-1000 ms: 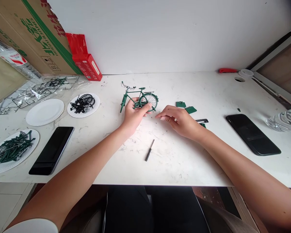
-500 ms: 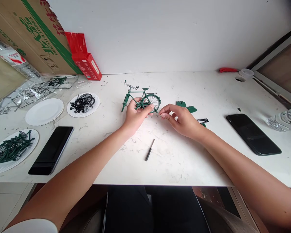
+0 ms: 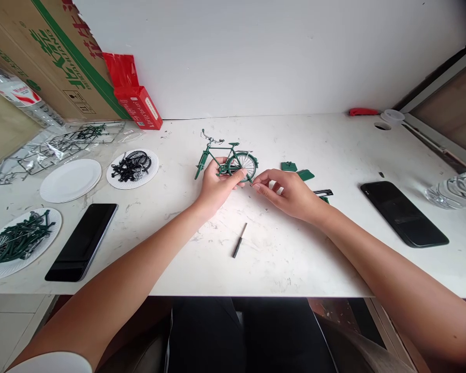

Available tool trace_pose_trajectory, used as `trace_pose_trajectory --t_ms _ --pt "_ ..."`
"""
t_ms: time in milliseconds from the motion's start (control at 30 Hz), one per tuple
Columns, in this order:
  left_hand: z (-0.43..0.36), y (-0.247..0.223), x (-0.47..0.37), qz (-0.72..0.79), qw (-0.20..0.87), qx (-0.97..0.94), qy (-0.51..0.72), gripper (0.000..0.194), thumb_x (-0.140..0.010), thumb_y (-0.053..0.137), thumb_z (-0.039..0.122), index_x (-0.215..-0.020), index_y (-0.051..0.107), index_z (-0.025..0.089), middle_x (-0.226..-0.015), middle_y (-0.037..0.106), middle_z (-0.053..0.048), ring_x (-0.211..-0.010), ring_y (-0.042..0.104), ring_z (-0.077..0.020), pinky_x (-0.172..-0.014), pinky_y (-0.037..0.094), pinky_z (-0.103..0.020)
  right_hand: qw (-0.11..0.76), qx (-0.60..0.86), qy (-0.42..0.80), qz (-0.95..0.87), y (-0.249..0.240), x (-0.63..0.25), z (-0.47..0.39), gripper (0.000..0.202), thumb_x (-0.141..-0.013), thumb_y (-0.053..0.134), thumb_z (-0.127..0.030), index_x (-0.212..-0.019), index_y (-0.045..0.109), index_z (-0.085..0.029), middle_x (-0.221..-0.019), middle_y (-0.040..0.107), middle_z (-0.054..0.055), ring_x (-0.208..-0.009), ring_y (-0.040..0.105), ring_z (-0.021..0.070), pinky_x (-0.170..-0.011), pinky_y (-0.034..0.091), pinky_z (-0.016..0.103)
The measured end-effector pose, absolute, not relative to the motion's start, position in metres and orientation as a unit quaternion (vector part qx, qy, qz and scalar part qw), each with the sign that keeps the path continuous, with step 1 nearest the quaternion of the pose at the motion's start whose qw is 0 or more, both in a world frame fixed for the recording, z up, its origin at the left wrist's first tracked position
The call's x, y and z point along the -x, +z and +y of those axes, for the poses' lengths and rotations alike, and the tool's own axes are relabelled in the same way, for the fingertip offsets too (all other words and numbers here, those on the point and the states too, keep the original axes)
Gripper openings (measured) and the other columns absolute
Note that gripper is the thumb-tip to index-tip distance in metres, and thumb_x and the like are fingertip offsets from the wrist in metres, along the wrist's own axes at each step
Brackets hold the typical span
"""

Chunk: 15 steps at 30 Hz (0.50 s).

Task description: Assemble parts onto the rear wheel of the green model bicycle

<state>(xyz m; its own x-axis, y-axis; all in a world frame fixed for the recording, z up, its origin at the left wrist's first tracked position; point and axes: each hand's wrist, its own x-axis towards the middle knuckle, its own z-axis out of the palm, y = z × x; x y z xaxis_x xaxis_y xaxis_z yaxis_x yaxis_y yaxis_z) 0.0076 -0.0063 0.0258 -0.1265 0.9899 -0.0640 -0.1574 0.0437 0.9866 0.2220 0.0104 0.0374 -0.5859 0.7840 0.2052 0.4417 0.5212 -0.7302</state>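
A green model bicycle (image 3: 224, 150) is held upright by my left hand (image 3: 219, 185), whose thumb presses near the hub of the rear wheel. The front wheel points left, and the saddle and rack show above my fingers. Close to the lower right of the rear wheel, my right hand (image 3: 281, 190) pinches with thumb and forefinger. Whatever lies in that pinch is too small to make out. On the table below both hands lies a small black-handled screwdriver (image 3: 238, 243). Flat green plates (image 3: 289, 166) and a black piece (image 3: 324, 192) lie beyond my right hand.
At left are a plate of green bicycle parts (image 3: 25, 235), a plate of black parts (image 3: 134, 168), stacked white plates (image 3: 70, 181) and a phone (image 3: 83, 241). Another phone (image 3: 404, 213) and a clear bottle (image 3: 456, 189) are at right. A red box (image 3: 142, 106) stands behind.
The fingertips of my right hand have moved slightly left, nearer the rear wheel. My left hand still holds the bicycle in almost the same spot.
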Motion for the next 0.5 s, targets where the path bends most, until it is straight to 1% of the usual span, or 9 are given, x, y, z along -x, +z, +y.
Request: trace_pose_trajectory --t_ms 233,500 --pt "-0.0055 0.0238 -0.0067 0.496 0.523 -0.415 0.555 0.043 -0.084 0.086 0.025 -0.113 0.054 0.021 -0.097 0.079 -0.003 -0.072 0.077 -0.0136 -0.07 0.055 -0.026 0.267 0.368 0.319 -0.832 0.0364 -0.2218 0.0105 0.03 -0.105 0.06 -0.045 -0.111 0.075 -0.02 -0.104 0.077 0.01 -0.081 0.064 0.0193 -0.066 0.053 0.034" --pt "-0.0049 0.0226 -0.0063 0.509 0.516 -0.427 0.541 0.048 -0.083 0.087 0.031 -0.115 0.053 0.022 -0.102 0.079 -0.004 -0.073 0.076 -0.0134 -0.071 0.056 -0.026 0.261 0.369 0.327 -0.83 0.0376 -0.2214 0.01 0.029 -0.105 0.061 -0.045 -0.108 0.075 -0.02 -0.101 0.076 0.01 -0.077 0.063 0.0186 -0.064 0.051 0.034"
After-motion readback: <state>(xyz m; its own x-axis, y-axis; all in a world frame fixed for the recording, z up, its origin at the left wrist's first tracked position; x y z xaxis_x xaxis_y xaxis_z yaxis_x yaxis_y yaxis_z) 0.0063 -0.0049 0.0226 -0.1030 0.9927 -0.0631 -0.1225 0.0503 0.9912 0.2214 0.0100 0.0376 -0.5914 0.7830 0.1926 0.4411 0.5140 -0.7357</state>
